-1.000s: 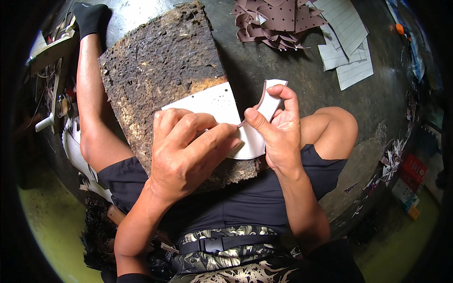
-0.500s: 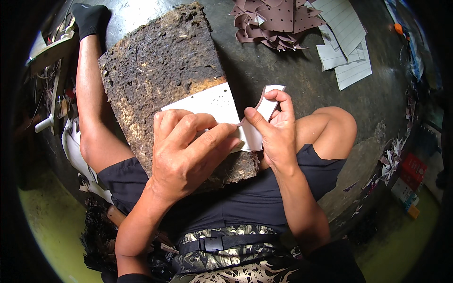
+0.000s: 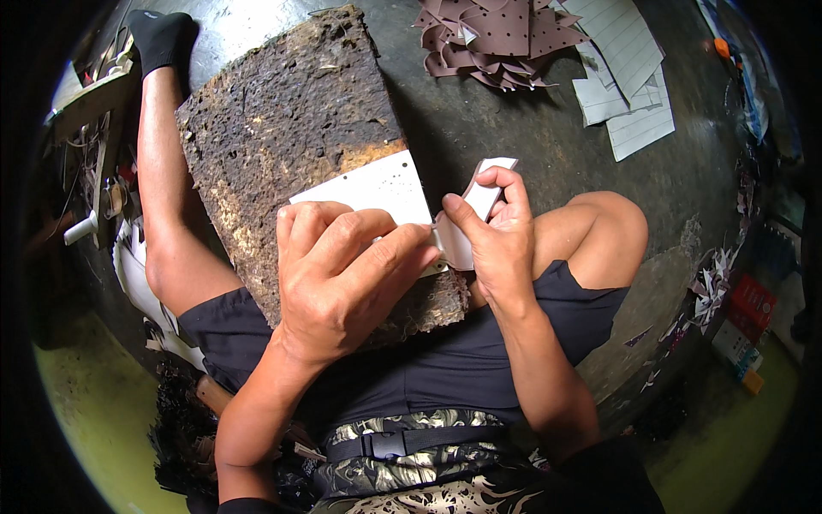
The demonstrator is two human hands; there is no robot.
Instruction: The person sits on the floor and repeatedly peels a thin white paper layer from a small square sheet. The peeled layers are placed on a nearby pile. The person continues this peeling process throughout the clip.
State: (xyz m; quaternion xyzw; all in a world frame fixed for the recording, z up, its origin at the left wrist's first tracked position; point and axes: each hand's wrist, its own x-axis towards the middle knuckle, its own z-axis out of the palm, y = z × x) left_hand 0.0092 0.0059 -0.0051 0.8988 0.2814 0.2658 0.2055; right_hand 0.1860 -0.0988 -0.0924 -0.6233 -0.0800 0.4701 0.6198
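Observation:
A white sheet (image 3: 381, 188) with small dark holes lies on a rough, dark wooden block (image 3: 282, 111) across my lap. My left hand (image 3: 330, 274) rests over the sheet, its fingers curled and their tips pressed together at the sheet's right edge. Whatever those fingers hold, if anything, is hidden. My right hand (image 3: 501, 236) grips a curved white strip (image 3: 486, 193) with a brownish-mauve edge between thumb and fingers, just right of the block. The strip's lower end bends down beside the sheet's edge, close to my left fingertips. Whether strip and sheet are joined there I cannot tell.
A heap of mauve pieces with dark holes (image 3: 497, 38) lies on the floor at the far side. Lined white sheets (image 3: 638, 111) lie right of it. Thin scraps (image 3: 711, 283) litter the floor at right. My legs flank the block.
The lower part of the strip has turned and looks narrower beside the sheet. My right hand has shifted very slightly; my left hand stays nearly in place.

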